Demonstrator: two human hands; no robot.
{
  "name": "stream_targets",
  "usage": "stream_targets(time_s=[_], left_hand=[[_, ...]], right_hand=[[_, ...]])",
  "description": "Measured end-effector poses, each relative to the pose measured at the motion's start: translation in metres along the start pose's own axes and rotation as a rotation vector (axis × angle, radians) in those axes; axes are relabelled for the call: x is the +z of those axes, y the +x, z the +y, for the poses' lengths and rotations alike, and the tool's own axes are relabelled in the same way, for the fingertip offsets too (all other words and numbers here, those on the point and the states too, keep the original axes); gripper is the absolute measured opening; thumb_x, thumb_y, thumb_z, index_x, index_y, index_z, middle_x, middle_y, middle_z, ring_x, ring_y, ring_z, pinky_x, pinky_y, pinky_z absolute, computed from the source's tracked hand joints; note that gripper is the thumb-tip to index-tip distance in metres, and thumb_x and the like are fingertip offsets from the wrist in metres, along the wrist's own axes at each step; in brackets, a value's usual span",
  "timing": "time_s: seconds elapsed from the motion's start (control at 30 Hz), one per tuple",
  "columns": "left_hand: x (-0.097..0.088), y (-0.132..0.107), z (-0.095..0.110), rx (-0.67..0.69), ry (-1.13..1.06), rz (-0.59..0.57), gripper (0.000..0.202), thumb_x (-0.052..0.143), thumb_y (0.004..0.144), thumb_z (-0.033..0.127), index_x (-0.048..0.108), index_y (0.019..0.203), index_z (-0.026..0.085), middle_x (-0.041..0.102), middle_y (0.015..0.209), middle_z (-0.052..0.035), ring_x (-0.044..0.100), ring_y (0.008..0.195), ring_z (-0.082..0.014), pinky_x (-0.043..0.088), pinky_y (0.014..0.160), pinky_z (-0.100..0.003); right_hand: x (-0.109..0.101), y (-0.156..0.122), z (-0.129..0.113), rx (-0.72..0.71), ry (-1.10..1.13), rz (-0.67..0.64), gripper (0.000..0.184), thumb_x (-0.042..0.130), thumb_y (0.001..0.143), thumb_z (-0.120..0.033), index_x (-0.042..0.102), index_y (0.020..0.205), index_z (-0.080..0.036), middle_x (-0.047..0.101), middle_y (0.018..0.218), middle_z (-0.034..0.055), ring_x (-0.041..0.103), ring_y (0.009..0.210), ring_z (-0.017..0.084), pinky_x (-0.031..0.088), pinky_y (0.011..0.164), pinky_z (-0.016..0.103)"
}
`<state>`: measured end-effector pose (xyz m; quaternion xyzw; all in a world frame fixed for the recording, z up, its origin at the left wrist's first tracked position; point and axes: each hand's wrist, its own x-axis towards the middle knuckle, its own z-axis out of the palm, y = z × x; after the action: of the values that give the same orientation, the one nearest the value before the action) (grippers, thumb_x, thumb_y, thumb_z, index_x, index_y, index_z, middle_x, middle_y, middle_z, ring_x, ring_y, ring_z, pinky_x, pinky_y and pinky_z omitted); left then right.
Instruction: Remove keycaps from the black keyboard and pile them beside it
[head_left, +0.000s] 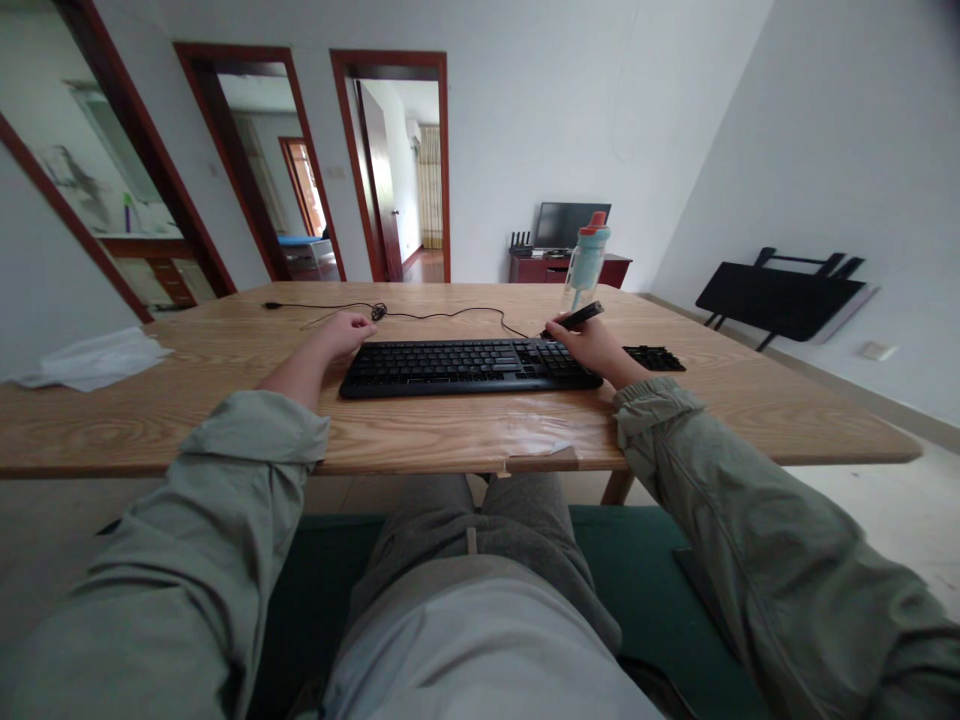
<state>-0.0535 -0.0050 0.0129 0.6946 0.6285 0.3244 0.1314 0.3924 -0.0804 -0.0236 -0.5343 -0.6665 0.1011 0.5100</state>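
A black keyboard (465, 368) lies flat on the wooden table in front of me. My right hand (589, 345) is over its right end, closed around a thick black pen-shaped tool (583, 316). The tool's lower tip points down toward the keyboard's top edge; its exact kind is unclear. My left hand (343, 333) rests by the keyboard's upper left corner with fingers curled, and what they hold, if anything, is hidden. A cable (450, 314) runs from the keyboard to a tied bundle and a plug on the left. Small black pieces like keycaps (656, 358) lie right of my right hand.
A clear bottle with a red lid (587, 262) stands behind my right hand. White paper or cloth (97, 358) lies at the table's left. The table (420, 435) has tape at its near edge. A folded black table (784, 298) leans by the right wall.
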Motion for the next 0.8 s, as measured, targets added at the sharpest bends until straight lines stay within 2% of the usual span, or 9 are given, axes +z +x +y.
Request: stream_targets(time_s=[0.43,0.63,0.8], left_hand=[[0.0002,0.0019,-0.0034,0.029,0.003,-0.004,0.016,0.068,0.073,0.039,0.07,0.07,0.023,0.069,0.071,-0.0037,0.063,0.077,-0.0248,0.046,0.072,-0.033],[0.0015,0.0036,-0.0056,0.012,0.028,-0.008,0.018,0.066,0.075,0.04,0.071,0.073,0.022,0.066,0.068,-0.0032,0.062,0.074,-0.024,0.045,0.069,-0.033],[0.0025,0.0054,-0.0089,0.041,0.05,-0.014,0.024,0.067,0.073,0.046,0.072,0.076,0.022,0.065,0.068,-0.0026,0.059,0.073,-0.0231,0.042,0.066,-0.031]], right_hand=[[-0.0031,0.0003,0.0007,0.009,-0.065,-0.011,0.036,0.069,0.087,-0.055,0.073,0.086,-0.02,0.077,0.09,0.0112,0.071,0.089,0.028,0.055,0.09,0.043],[-0.0045,0.002,0.001,0.045,0.011,-0.012,0.039,0.071,0.088,-0.058,0.073,0.087,-0.019,0.077,0.08,0.009,0.072,0.083,0.026,0.057,0.086,0.04],[-0.0031,0.0013,-0.0009,0.074,0.123,0.02,0.05,0.07,0.088,-0.065,0.071,0.096,-0.016,0.076,0.08,0.0095,0.071,0.076,0.022,0.059,0.073,0.035]])
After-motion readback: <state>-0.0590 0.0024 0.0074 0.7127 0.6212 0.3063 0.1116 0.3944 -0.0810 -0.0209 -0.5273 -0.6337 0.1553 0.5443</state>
